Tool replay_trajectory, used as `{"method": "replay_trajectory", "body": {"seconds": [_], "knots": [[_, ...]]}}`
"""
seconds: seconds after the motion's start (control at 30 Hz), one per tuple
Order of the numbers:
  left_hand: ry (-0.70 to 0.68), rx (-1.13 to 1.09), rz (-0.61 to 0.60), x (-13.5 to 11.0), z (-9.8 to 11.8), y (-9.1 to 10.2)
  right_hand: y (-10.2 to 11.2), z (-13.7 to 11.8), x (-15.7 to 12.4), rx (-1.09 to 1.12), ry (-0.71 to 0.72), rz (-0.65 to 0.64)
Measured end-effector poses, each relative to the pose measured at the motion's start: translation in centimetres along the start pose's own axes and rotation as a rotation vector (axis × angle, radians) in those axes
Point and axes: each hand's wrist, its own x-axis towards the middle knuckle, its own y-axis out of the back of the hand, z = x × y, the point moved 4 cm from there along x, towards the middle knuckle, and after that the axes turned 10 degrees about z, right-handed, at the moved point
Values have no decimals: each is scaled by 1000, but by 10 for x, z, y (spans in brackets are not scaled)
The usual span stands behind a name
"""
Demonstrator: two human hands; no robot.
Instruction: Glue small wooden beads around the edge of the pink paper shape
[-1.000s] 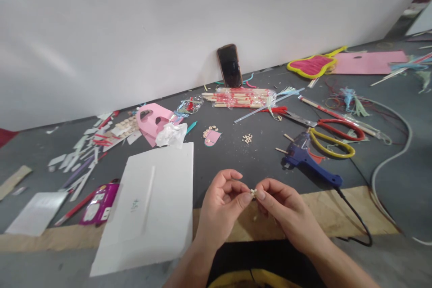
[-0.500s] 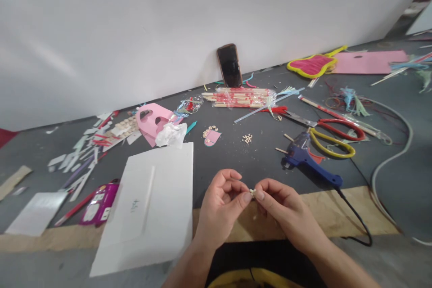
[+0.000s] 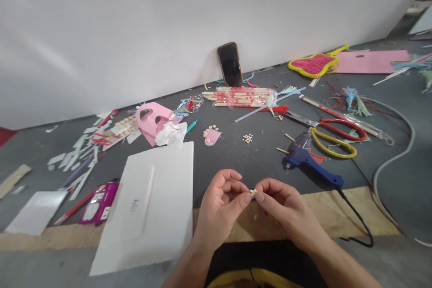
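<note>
My left hand and my right hand meet low in the middle of the view, fingertips pinched together on a tiny pale wooden piece. Both hands are closed around it, just above a strip of brown cardboard at the near edge of the grey table. A small heap of similar pale beads lies on the table beyond the hands. A blue glue gun rests to the right of my right hand.
A white sheet lies left of the hands. Red and yellow scissors, a packet of wooden sticks, a phone against the white wall, pink foam shapes, a purple packet and a white cable surround them.
</note>
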Motion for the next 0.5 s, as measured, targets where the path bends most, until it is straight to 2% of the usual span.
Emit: {"method": "replay_trajectory", "body": {"seconds": [0.5], "knots": [[-1, 28, -37, 0, -2, 2, -1, -3, -2, -24, -15, -1]]}}
